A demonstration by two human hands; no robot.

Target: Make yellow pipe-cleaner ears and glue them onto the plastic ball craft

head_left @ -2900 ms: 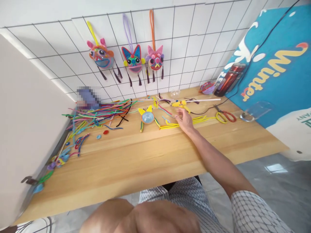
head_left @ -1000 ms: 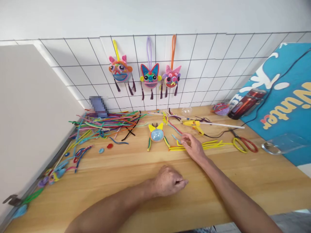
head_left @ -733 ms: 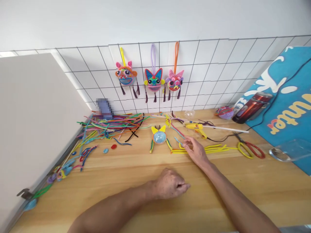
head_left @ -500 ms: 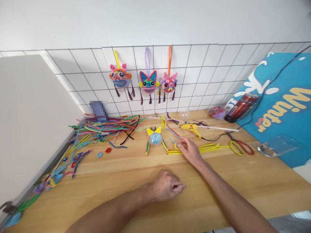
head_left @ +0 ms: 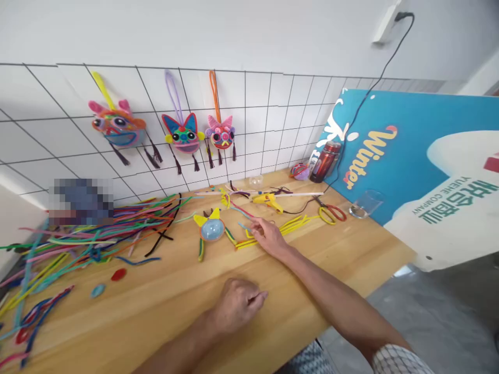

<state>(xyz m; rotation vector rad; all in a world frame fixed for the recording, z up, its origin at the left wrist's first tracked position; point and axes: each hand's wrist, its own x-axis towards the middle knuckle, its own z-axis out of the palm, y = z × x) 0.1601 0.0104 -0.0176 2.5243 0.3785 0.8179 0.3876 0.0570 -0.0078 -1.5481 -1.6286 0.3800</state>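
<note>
My left hand (head_left: 238, 305) rests on the wooden table near its front, curled into a loose fist with nothing showing in it. Farther forward, my right hand (head_left: 270, 238) has its fingers drawn together at the end of a short light-blue pipe cleaner (head_left: 243, 227). Beside and partly beneath that hand lie several yellow pipe cleaners (head_left: 294, 224). A red pipe cleaner (head_left: 242, 211) runs towards its fingertips. Left of it sits a clear round ornament (head_left: 212, 230) with an orange rim, yellow ears and two green-and-yellow strips hanging from its sides.
A yellow glue gun (head_left: 268, 201), scissors (head_left: 331, 213) and a clear cup (head_left: 366, 204) lie to the right. A red thermos (head_left: 325, 162) stands behind them. Heaped pipe cleaners (head_left: 128, 223) cover the left side. Three finished ornaments (head_left: 183, 136) hang on the tiled wall.
My view has swung to the right, so everything appears shifted left and more of the blue board shows. Both hands keep nearly the same pose and place on the table.
</note>
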